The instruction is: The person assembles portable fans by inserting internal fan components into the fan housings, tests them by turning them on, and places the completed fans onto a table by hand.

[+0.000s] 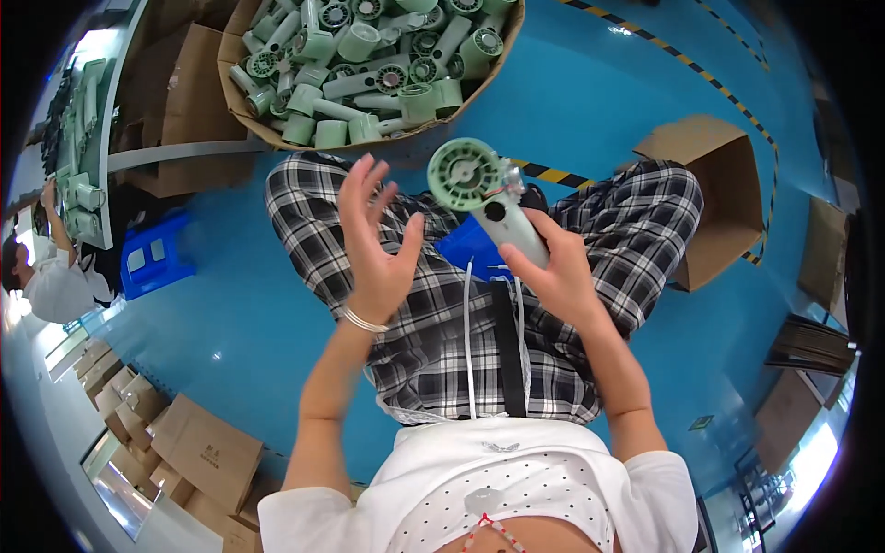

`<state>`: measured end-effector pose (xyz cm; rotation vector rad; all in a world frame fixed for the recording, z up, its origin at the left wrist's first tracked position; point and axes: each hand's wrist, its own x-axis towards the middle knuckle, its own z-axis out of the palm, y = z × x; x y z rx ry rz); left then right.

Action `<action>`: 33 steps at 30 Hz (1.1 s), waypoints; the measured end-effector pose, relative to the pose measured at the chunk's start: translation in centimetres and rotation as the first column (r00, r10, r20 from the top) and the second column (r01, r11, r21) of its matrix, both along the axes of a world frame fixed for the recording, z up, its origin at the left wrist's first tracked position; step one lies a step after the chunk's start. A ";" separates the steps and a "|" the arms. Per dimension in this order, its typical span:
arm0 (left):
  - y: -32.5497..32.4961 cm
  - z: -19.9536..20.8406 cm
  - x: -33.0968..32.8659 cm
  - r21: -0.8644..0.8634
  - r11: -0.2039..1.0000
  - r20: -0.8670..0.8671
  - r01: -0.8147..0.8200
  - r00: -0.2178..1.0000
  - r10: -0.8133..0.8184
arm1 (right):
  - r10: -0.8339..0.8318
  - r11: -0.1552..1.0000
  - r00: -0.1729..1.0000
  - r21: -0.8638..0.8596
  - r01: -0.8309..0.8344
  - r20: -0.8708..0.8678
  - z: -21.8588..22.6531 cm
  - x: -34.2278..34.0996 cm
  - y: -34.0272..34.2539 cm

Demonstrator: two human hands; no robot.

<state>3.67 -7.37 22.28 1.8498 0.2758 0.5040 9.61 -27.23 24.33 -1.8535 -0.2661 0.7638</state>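
Observation:
My right hand (555, 267) is closed around the pale handle of a green handheld fan (464, 174), held up above my lap. Its round head has a slotted grille and points away from me, and some bare metallic parts show along the head's right side. My left hand (378, 244) hovers left of the fan, apart from it, with its fingers spread and nothing in them. Just beyond my knees stands a large cardboard box (238, 109) heaped with similar green fan pieces (359, 41).
An open cardboard box (728, 198) lies on the blue floor (249, 359) beyond my right knee. At the far left a person (60, 276) works at a bench beside a blue stool (159, 256). Stacked cartons (207, 452) stand at the lower left.

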 end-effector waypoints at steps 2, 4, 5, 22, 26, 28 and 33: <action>-2.0 -0.9 -0.8 -0.665 0.746 -0.111 0.015 0.987 -0.118 | -0.079 0.997 0.997 0.010 0.079 0.018 -0.2 -1.2 0.6; -4.8 -0.5 -1.3 -0.872 0.488 -0.185 -0.031 0.945 -0.269 | -0.152 0.988 0.985 0.041 0.149 0.082 0.6 -1.9 1.6; -6.0 -0.4 -1.2 -0.871 0.490 -0.185 -0.038 0.949 -0.256 | -0.081 0.996 0.983 0.047 0.075 0.165 0.8 -2.3 1.7; -4.0 3.6 -1.8 -0.981 0.193 -0.086 -0.020 0.937 -0.339 | -0.107 0.989 0.782 0.149 0.018 0.614 2.7 0.5 2.4; -4.0 3.9 -1.7 -0.972 0.227 -0.130 -0.054 0.933 -0.335 | -0.038 0.998 0.771 0.055 0.004 0.636 2.5 0.6 2.2; -4.3 4.1 -1.7 -0.938 0.340 -0.185 -0.066 0.926 -0.329 | -0.079 0.996 0.760 0.082 0.034 0.645 2.2 0.7 1.9; -4.7 2.4 -2.2 -0.540 0.841 -0.327 0.021 0.916 -0.233 | -0.078 0.997 0.681 0.041 0.070 0.728 3.6 1.2 1.0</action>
